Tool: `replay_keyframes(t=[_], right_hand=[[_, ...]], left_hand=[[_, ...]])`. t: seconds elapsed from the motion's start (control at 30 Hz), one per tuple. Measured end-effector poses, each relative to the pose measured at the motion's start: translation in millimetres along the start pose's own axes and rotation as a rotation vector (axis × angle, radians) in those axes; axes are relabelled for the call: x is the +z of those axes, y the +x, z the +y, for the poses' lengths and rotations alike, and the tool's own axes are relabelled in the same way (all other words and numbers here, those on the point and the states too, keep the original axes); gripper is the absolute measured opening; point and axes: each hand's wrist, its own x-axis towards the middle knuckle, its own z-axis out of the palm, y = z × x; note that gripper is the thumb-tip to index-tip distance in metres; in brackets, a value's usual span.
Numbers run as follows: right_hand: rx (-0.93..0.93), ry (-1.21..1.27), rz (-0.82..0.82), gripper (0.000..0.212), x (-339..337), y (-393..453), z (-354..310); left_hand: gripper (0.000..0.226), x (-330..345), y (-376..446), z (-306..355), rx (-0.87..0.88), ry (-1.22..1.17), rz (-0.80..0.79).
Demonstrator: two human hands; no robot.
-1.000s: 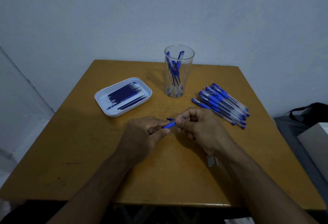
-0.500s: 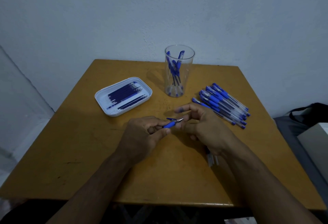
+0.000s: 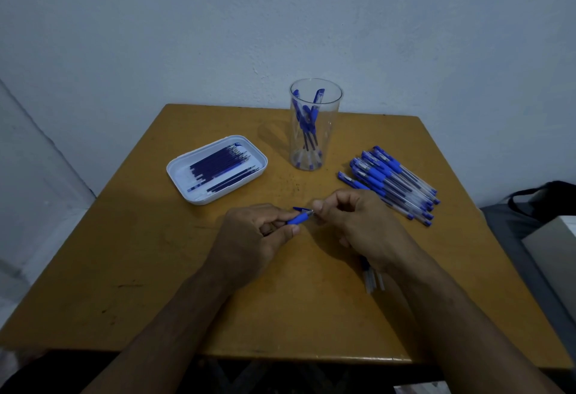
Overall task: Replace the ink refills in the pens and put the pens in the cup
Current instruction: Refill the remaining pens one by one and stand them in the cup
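My left hand (image 3: 249,237) grips a blue pen (image 3: 297,218) by its rubber grip, its metal tip pointing right. My right hand (image 3: 358,228) pinches at that tip with thumb and forefinger. A blue pen cap (image 3: 301,208) lies on the table just behind the tip. A clear plastic cup (image 3: 314,125) with several blue pens stands at the back centre. A pile of blue pens (image 3: 392,181) lies to the right. A white tray (image 3: 215,197) holding several dark ink refills sits at the left.
The wooden table (image 3: 156,269) stands against a pale wall. Clear pen parts (image 3: 372,278) lie on it, half hidden under my right wrist. A dark bag (image 3: 548,197) and a grey box (image 3: 551,247) sit off the table's right side.
My right hand opened its fingers half a second ago, baring the pen's metal tip, and has now closed back in to pinch at the tip. My left hand has stayed put.
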Motion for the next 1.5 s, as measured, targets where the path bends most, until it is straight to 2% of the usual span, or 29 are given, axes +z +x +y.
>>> replay_keyframes(t=[0.13, 0.27, 0.37, 0.47, 0.53, 0.7, 1.03, 1.13, 1.23, 1.3, 1.5], right_hand=[[-0.038, 0.039, -0.010, 0.005, -1, 0, -2], [-0.105, 0.062, 0.128, 0.006, -1, 2, -1], [-0.164, -0.300, 0.181, 0.002, -1, 1, 0], [-0.219, -0.668, 0.102, 0.007, 8, -2, 3], [-0.234, -0.782, 0.050, 0.014, 16, -2, 7], [-0.204, -0.869, 0.016, 0.020, 21, -1, 9], [-0.176, -0.875, 0.005, 0.027, 18, -2, 6], [-0.226, -0.709, 0.083, 0.023, 14, -5, 4], [-0.180, -0.157, 0.081, 0.015, 13, -9, 0], [-0.109, 0.091, 0.057, 0.014, 16, -12, -4], [-0.035, 0.322, 0.132, 0.015, 23, -14, -8]], left_hand=[[0.028, 0, 0, 0, -0.063, -0.034, -0.015], [0.023, 0, -1, 0, -0.249, -0.151, 0.047], [0.021, -3, 2, 1, -0.317, -0.245, 0.125], [0.020, -4, 3, 4, -0.342, -0.268, 0.150], [0.021, -3, 2, 5, -0.340, -0.264, 0.143], [0.020, -2, 1, 3, -0.327, -0.246, 0.117], [0.021, -2, 0, 4, -0.313, -0.237, 0.074], [0.024, -5, -1, 8, -0.271, -0.246, 0.044], [0.026, -6, -1, 11, -0.211, -0.259, 0.016], [0.028, -5, -2, 11, -0.180, -0.235, 0.006], [0.028, -6, -1, 10, -0.191, -0.247, -0.008]])
